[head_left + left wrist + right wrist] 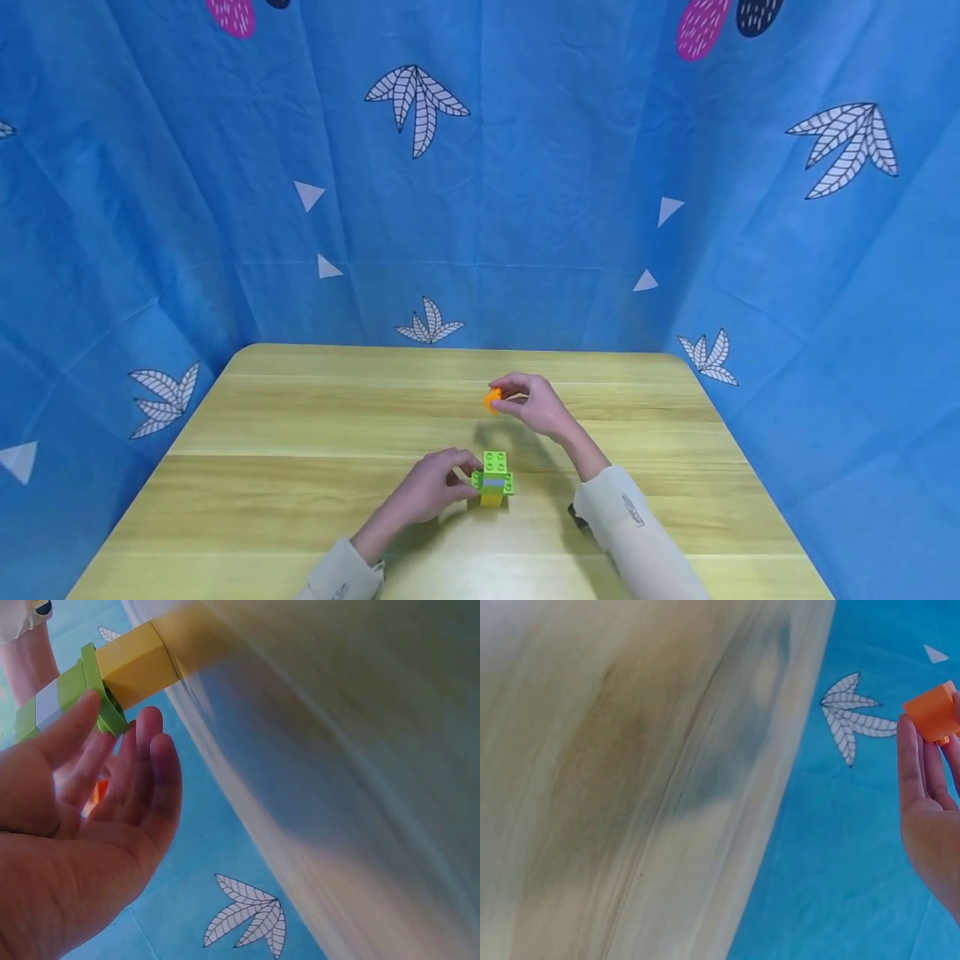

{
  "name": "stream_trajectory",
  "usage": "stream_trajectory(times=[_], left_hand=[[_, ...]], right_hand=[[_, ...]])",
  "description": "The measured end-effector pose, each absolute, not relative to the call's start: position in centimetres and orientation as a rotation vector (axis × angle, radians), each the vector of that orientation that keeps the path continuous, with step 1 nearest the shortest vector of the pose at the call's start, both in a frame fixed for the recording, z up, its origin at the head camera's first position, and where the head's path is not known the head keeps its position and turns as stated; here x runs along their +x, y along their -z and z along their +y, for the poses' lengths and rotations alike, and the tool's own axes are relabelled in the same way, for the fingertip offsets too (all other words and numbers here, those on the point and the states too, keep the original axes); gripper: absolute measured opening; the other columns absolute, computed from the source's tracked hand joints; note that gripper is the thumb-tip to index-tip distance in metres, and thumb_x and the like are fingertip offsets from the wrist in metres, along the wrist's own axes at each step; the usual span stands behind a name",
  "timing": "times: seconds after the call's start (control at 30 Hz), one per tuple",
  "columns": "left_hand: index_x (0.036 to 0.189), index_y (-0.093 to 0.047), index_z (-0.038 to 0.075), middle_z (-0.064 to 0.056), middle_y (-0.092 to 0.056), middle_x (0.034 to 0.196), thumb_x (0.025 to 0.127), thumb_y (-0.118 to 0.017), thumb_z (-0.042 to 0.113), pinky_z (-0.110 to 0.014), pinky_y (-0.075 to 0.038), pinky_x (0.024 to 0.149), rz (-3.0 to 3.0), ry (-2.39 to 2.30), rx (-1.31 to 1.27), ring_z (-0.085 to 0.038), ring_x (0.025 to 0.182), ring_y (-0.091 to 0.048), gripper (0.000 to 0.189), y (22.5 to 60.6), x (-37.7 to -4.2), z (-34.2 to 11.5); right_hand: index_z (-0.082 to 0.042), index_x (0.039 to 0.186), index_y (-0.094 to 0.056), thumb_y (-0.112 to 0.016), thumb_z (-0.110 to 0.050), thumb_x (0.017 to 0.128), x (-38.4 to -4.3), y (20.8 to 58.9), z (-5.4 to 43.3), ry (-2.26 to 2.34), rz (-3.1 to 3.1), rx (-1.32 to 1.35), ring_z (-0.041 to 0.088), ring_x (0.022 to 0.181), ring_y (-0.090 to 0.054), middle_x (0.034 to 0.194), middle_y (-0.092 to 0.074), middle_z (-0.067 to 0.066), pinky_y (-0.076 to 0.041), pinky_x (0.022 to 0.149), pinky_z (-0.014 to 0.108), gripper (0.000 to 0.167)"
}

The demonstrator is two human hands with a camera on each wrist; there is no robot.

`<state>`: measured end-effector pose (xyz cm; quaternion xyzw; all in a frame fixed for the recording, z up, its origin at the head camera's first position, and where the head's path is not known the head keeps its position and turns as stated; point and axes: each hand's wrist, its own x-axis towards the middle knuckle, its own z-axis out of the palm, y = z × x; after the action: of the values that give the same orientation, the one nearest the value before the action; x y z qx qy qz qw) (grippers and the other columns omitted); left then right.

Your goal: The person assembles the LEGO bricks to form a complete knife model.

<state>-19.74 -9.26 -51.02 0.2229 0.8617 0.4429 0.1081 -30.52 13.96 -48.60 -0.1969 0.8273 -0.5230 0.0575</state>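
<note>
A small stack of toy building bricks stands upright on the table, green at the top with a pale blue layer, a wider green piece and a yellow base. My left hand pinches its left side. Seen from the left wrist, the thumb and a finger hold the wide green piece just above the yellow brick. Farther back, raised over the table, my right hand grips an orange brick by the fingertips. The right wrist view has that orange brick near its right edge, partly cut off.
The light wood table has rounded far corners. Behind it and along both sides hangs a blue curtain with leaf and triangle prints. Shadows of the hands fall on the tabletop.
</note>
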Motion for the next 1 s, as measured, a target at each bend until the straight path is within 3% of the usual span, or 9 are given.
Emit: stream_trajectory(times=[0.3, 0.47, 1.0], left_hand=[[0.116, -0.071, 0.013, -0.007, -0.071, 0.117, 0.090, -0.079, 0.012, -0.021, -0.058, 0.076, 2.539, -1.303, 0.677, -0.013, 0.088, -0.070, 0.028, 51.1, -19.7, -9.1], [0.116, -0.071, 0.013, -0.007, -0.071, 0.119, 0.090, -0.079, 0.012, -0.021, -0.058, 0.076, 2.548, -1.300, 0.684, -0.013, 0.088, -0.070, 0.027, 51.2, -19.8, -9.0], [0.116, -0.071, 0.013, -0.006, -0.071, 0.115, 0.089, -0.080, 0.012, -0.021, -0.058, 0.074, 2.557, -1.293, 0.656, -0.011, 0.085, -0.068, 0.028, 51.2, -19.5, -9.2]], right_hand=[[-0.002, 0.128, -0.070, -0.076, -0.011, 0.095, -27.8, 47.4, 14.6, 1.606, 2.442, -0.681, 0.032, 0.109, -0.069, 0.121, -0.071, 0.018, -0.062, 0.090, 0.027, 0.035], [-0.003, 0.128, -0.070, -0.077, -0.013, 0.094, -26.5, 46.6, 15.1, 1.582, 2.451, -0.730, 0.031, 0.111, -0.069, 0.123, -0.071, 0.015, -0.061, 0.091, 0.026, 0.036], [-0.010, 0.128, -0.072, -0.078, -0.015, 0.093, -23.1, 45.5, 15.8, 1.532, 2.464, -0.825, 0.025, 0.110, -0.070, 0.120, -0.073, 0.008, -0.060, 0.097, 0.038, 0.035]])
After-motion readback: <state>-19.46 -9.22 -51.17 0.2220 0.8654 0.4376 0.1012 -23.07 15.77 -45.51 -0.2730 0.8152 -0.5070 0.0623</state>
